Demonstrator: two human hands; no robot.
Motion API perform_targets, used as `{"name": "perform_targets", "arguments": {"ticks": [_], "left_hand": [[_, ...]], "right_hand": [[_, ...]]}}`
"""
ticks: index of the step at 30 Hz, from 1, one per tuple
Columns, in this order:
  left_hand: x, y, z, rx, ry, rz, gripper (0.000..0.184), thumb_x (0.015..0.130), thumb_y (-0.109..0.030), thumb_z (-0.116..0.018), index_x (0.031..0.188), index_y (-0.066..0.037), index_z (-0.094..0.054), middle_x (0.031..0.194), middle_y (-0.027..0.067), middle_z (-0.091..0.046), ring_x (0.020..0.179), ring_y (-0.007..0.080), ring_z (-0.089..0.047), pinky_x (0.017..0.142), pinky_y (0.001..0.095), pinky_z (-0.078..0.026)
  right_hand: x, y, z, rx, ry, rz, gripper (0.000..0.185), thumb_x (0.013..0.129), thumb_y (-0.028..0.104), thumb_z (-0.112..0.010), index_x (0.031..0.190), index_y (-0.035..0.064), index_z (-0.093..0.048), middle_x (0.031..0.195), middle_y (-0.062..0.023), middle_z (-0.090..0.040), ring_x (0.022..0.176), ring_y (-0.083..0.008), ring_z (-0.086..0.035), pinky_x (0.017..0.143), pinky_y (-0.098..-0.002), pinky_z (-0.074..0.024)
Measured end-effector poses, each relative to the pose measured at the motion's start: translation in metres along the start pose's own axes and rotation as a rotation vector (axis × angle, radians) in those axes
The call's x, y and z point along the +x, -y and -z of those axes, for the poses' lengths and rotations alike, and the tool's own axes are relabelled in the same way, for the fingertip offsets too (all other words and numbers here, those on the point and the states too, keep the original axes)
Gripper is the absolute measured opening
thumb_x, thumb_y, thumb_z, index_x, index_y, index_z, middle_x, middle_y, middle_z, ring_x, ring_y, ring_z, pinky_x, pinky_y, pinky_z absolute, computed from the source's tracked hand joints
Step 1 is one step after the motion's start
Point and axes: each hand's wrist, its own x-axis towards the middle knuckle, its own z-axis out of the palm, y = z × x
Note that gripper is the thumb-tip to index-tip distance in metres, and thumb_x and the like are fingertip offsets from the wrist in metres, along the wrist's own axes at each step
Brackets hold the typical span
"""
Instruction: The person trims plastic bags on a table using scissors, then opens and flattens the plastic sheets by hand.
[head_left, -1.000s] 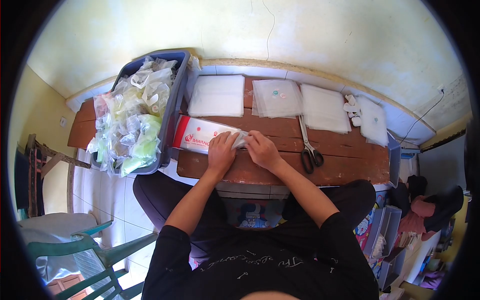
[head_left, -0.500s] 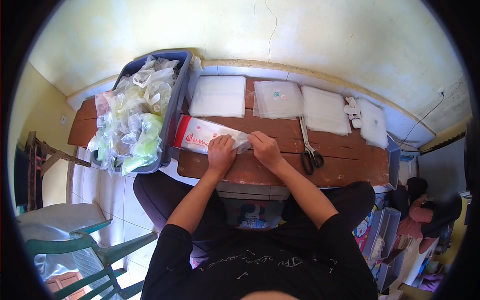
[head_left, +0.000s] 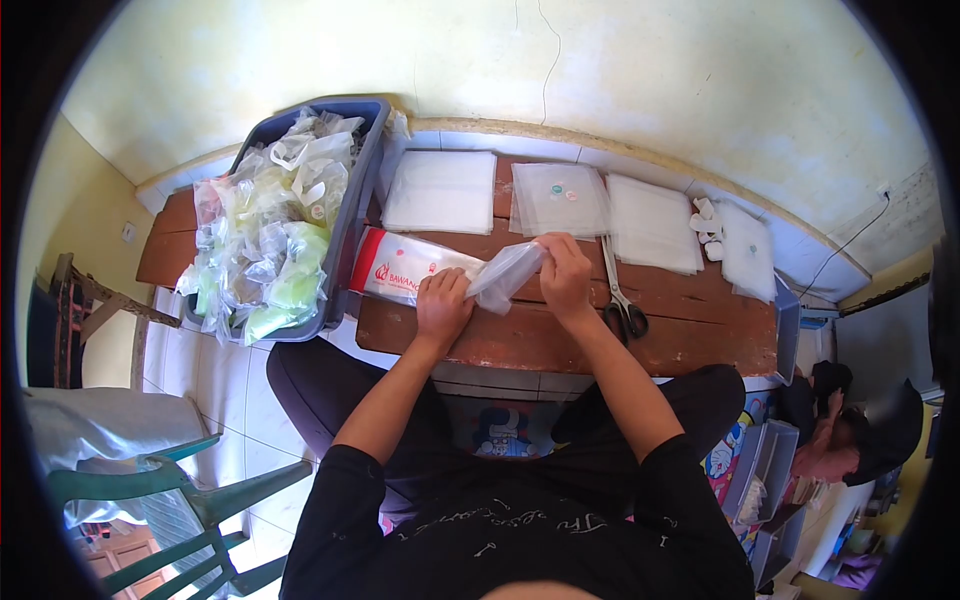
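My left hand (head_left: pixel 443 306) presses with closed fingers on the right part of a red and white printed plastic packet (head_left: pixel 395 266), which lies on the brown wooden bench (head_left: pixel 660 330). My right hand (head_left: pixel 566 270) pinches the end of a clear plastic bag (head_left: pixel 505 278) and holds it up to the right of the packet. The bag's other end reaches my left hand. Scissors with black handles (head_left: pixel 624 318) lie just right of my right hand. Behind are flat stacks of clear bags (head_left: pixel 440 192), one with small round stickers (head_left: pixel 560 200).
A grey bin (head_left: pixel 362 200) heaped with crumpled plastic bags stands at the left. White scraps (head_left: pixel 707 228) lie between two bag stacks at the right. A green chair (head_left: pixel 215 500) is at lower left. Another person (head_left: pixel 850 430) is at the far right, near grey trays (head_left: pixel 765 460).
My right hand has moved right and up, drawing the clear bag out from the packet's end. My left hand has stayed on the packet. The person at the far right has shifted.
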Motion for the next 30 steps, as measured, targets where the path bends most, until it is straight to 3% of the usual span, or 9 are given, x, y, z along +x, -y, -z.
{"name": "perform_targets", "arguments": {"ticks": [8, 10, 13, 15, 18, 21, 23, 27, 30], "left_hand": [[-0.002, 0.000, 0.000, 0.046, 0.041, 0.017, 0.017, 0.073, -0.012, -0.067, 0.088, -0.005, -0.063, 0.107, 0.0082, -0.067, 0.104, 0.0253, -0.063, 0.086, 0.0412, -0.047], [-0.002, 0.000, 0.001, 0.048, 0.044, 0.035, 0.017, 0.073, -0.011, -0.067, 0.089, -0.005, -0.063, 0.107, 0.0085, -0.067, 0.105, 0.0257, -0.063, 0.087, 0.0409, -0.047], [-0.001, -0.004, 0.006, 0.014, 0.090, 0.084, 0.022, 0.075, -0.013, -0.068, 0.094, -0.004, -0.065, 0.109, 0.0097, -0.066, 0.107, 0.0275, -0.062, 0.087, 0.0410, -0.047], [0.006, -0.011, 0.012, -0.020, 0.133, 0.117, 0.026, 0.076, -0.015, -0.068, 0.099, -0.003, -0.066, 0.112, 0.0107, -0.066, 0.108, 0.0290, -0.062, 0.087, 0.0414, -0.047], [0.024, -0.029, 0.031, -0.198, 0.303, 0.195, 0.041, 0.077, -0.024, -0.074, 0.111, -0.001, -0.066, 0.118, 0.0145, -0.064, 0.110, 0.0330, -0.061, 0.092, 0.0442, -0.047], [0.032, -0.035, 0.037, -0.424, 0.036, 0.086, 0.058, 0.075, -0.033, -0.080, 0.120, -0.001, -0.062, 0.121, 0.0168, -0.063, 0.110, 0.0338, -0.061, 0.095, 0.0441, -0.047], [0.034, -0.039, 0.035, -0.687, -0.009, 0.107, 0.064, 0.079, -0.039, -0.078, 0.124, 0.001, -0.058, 0.119, 0.0177, -0.064, 0.109, 0.0267, -0.061, 0.089, 0.0396, -0.052], [0.023, -0.049, 0.025, -0.909, 0.014, 0.175, 0.065, 0.081, -0.038, -0.076, 0.126, 0.003, -0.055, 0.119, 0.0167, -0.062, 0.109, 0.0266, -0.060, 0.089, 0.0383, -0.053], [0.001, -0.031, -0.007, -1.284, 0.249, 0.565, 0.092, 0.071, -0.033, -0.087, 0.142, 0.000, -0.038, 0.125, 0.0158, -0.057, 0.112, 0.0278, -0.058, 0.096, 0.0388, -0.049]], "right_hand": [[0.039, 0.005, 0.022, -0.049, -0.177, -0.013, 0.013, 0.084, -0.005, -0.055, 0.093, -0.0005, -0.063, 0.086, -0.0161, -0.065, 0.075, -0.0334, -0.065, 0.065, -0.0369, -0.0512], [0.058, 0.010, 0.032, 0.040, -0.383, -0.108, 0.008, 0.091, 0.000, -0.054, 0.091, -0.0009, -0.062, 0.075, -0.0135, -0.062, 0.065, -0.0242, -0.062, 0.061, -0.0331, -0.0481], [0.079, 0.022, 0.055, 0.107, -0.274, -0.192, 0.012, 0.095, 0.004, -0.052, 0.089, -0.0015, -0.061, 0.065, -0.0094, -0.056, 0.059, -0.0132, -0.052, 0.057, -0.0291, -0.0429], [0.079, 0.018, 0.058, 0.145, -0.245, -0.206, 0.013, 0.096, 0.005, -0.052, 0.088, -0.0019, -0.059, 0.063, -0.0080, -0.052, 0.059, -0.0106, -0.048, 0.055, -0.0281, -0.0404], [0.072, 0.013, 0.060, 0.206, -0.183, -0.246, 0.015, 0.097, 0.007, -0.052, 0.085, -0.0023, -0.057, 0.062, -0.0049, -0.045, 0.060, -0.0073, -0.041, 0.054, -0.0269, -0.0366], [0.065, 0.014, 0.064, 0.292, -0.123, -0.333, 0.021, 0.100, 0.011, -0.052, 0.081, 0.0002, -0.052, 0.067, 0.0012, -0.042, 0.064, -0.0050, -0.038, 0.056, -0.0243, -0.0339], [0.061, 0.012, 0.067, 0.356, -0.089, -0.397, 0.026, 0.102, 0.014, -0.051, 0.078, 0.0028, -0.049, 0.071, 0.0056, -0.041, 0.068, -0.0035, -0.036, 0.058, -0.0217, -0.0324], [0.052, 0.003, 0.077, 0.406, 0.016, -0.419, 0.024, 0.103, 0.015, -0.049, 0.083, 0.0024, -0.053, 0.074, 0.0042, -0.047, 0.069, -0.0036, -0.040, 0.061, -0.0212, -0.0359], [0.041, -0.001, 0.088, 0.420, 0.160, -0.467, 0.022, 0.103, 0.015, -0.049, 0.087, 0.0016, -0.055, 0.076, 0.0028, -0.051, 0.070, -0.0039, -0.045, 0.063, -0.0215, -0.0394]]}}
